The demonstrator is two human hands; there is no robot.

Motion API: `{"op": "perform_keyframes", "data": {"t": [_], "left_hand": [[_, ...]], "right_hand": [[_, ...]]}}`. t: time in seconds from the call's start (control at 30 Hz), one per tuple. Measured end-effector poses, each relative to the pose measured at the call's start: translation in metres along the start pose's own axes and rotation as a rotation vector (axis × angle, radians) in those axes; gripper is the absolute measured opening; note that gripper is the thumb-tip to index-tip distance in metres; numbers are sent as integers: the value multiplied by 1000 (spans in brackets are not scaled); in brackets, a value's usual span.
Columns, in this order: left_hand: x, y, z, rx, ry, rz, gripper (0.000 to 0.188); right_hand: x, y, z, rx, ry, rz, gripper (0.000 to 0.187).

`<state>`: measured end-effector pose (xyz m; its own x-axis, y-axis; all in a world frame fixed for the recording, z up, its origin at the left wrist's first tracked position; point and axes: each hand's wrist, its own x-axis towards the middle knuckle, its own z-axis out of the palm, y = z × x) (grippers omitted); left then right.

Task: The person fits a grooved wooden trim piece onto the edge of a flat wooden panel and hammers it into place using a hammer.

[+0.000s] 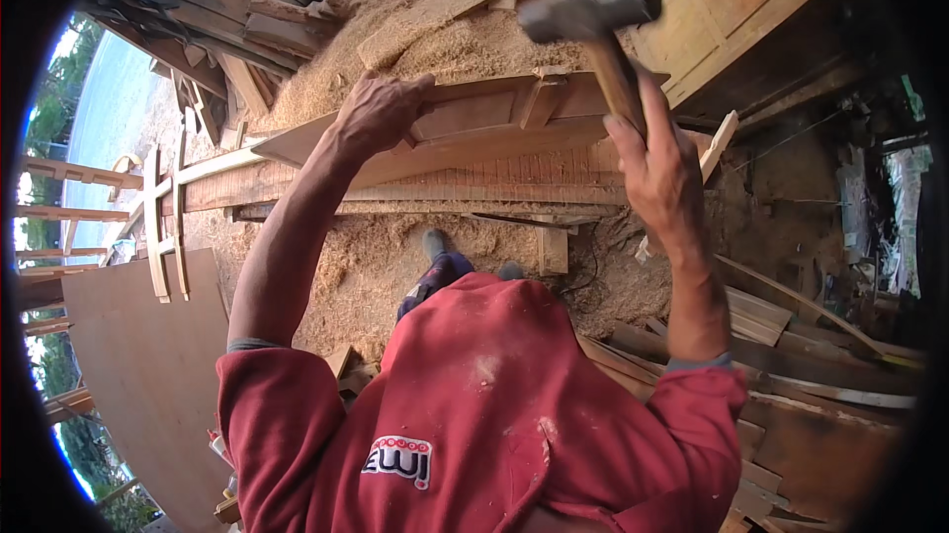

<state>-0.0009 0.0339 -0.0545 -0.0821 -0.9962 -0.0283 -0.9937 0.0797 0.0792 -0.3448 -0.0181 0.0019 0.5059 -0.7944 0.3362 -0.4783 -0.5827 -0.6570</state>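
My right hand [660, 169] is closed around the wooden handle of a hammer [621, 78]. Its dark metal head is raised above the right part of a long wooden panel [473, 120], slightly blurred. My left hand [378, 110] grips the panel's upper edge left of its middle; some of the fingertips are hidden behind the wood. The panel stands tilted on edge, showing recessed sections and a short crosspiece [541, 101]. Below it runs a reddish plank bench [445, 173] dusted with shavings.
Beyond the panel lies a heap of sawdust [326, 48] with loose boards [430, 19]. A large wooden door-like panel [727, 4] leans at the far right. On the left stand a plywood sheet [148, 365] and slatted frames [163, 226]. Scrap planks [756, 315] lie at the lower right.
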Motion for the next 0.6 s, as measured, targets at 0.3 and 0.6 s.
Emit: {"op": "perform_keyframes", "data": {"t": [0.3, 0.6], "left_hand": [[4, 1, -3, 32, -26, -29, 13], [5, 8, 0, 14, -111, -89, 10]], "right_hand": [[48, -10, 20, -448, -401, -282, 68], [32, 0, 40, -460, -443, -266, 75]]}}
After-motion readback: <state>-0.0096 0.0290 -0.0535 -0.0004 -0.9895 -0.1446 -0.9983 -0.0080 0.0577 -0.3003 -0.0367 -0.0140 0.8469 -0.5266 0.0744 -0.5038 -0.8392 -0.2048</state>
